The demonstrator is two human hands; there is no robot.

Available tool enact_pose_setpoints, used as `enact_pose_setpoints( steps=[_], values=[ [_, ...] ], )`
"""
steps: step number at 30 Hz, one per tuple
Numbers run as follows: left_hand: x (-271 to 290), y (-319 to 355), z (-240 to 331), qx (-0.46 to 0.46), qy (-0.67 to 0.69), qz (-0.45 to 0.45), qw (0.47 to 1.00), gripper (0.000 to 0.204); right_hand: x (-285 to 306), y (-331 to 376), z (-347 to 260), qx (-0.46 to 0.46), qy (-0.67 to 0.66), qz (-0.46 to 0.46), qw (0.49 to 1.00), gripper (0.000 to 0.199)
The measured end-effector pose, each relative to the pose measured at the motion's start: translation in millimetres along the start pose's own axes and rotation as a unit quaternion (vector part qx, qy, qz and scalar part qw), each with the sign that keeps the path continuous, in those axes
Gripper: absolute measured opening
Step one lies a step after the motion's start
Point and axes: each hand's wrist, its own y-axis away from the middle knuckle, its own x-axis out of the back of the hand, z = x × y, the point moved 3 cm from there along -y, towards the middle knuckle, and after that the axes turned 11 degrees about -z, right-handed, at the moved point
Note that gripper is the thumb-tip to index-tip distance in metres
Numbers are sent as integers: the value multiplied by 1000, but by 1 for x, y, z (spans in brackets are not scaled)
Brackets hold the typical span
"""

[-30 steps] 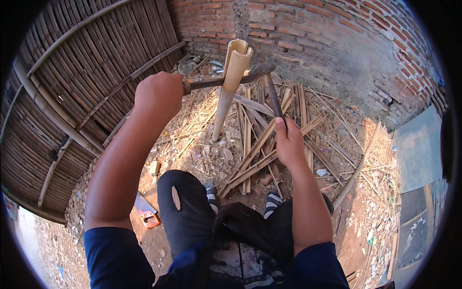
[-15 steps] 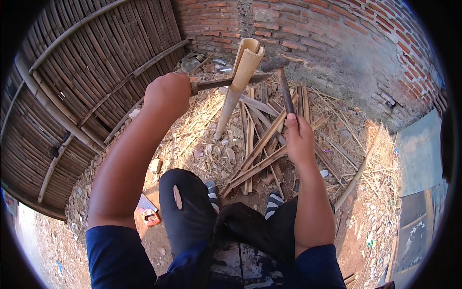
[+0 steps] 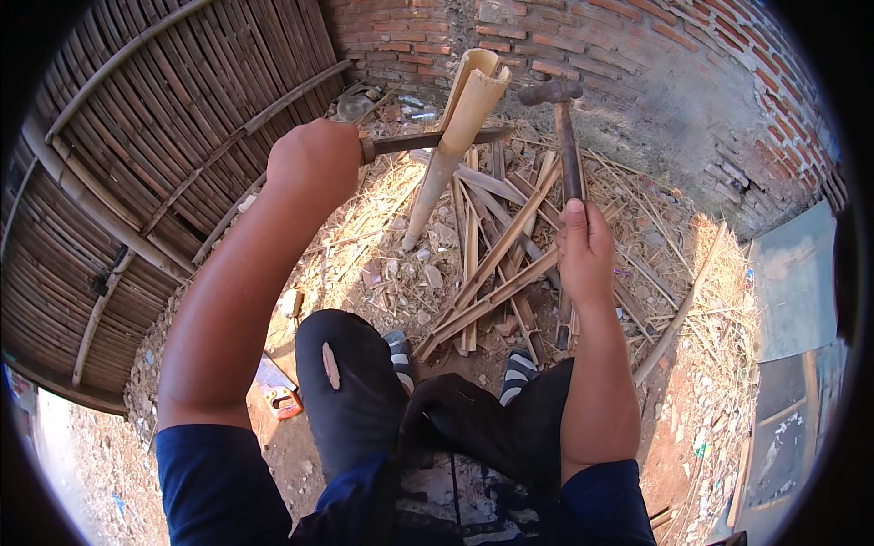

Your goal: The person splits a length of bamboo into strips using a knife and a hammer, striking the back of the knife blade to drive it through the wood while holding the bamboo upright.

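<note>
In front of me a bamboo pole (image 3: 475, 111) stands slightly tilted, its top end split open. A machete (image 3: 407, 144) passes crosswise through the split, its tip sticking out on the right side of the bamboo. My left hand (image 3: 315, 162) is closed round the machete's handle. My right hand (image 3: 585, 250) grips the lower handle of a hammer (image 3: 566, 150), thumb along the shaft. The hammer's head is raised to the right of the bamboo, apart from the blade tip.
Split bamboo strips (image 3: 496, 296) lie in a crossed heap beyond my feet. An orange-handled handsaw (image 3: 280, 393) rests on the ground by my left knee. A bamboo-slat wall (image 3: 173, 118) stands at left, a brick wall (image 3: 628, 73) at the back, grey sheets (image 3: 794, 282) at right.
The hammer has moved up and to the right, away from the machete's tip. My left hand still holds the machete in the split bamboo.
</note>
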Motion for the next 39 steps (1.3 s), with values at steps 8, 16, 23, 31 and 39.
enact_pose_setpoints(
  steps=[8,16,23,31,39],
  values=[
    [1,4,0,5,-1,-4,1000,21,-35,-3,23,17,151,-8,988,41],
    [-7,7,-9,20,-1,5,1000,22,-16,10,-10,55,-77,47,994,42],
    [-15,0,-10,16,-9,3,1000,23,-41,-1,31,-1,155,-41,987,48],
    [-27,-3,-4,21,25,-11,999,22,-15,5,2,32,-28,51,998,42],
    [-31,-14,1,2,14,-4,1000,22,-30,4,18,22,137,1,990,44]
  ],
)
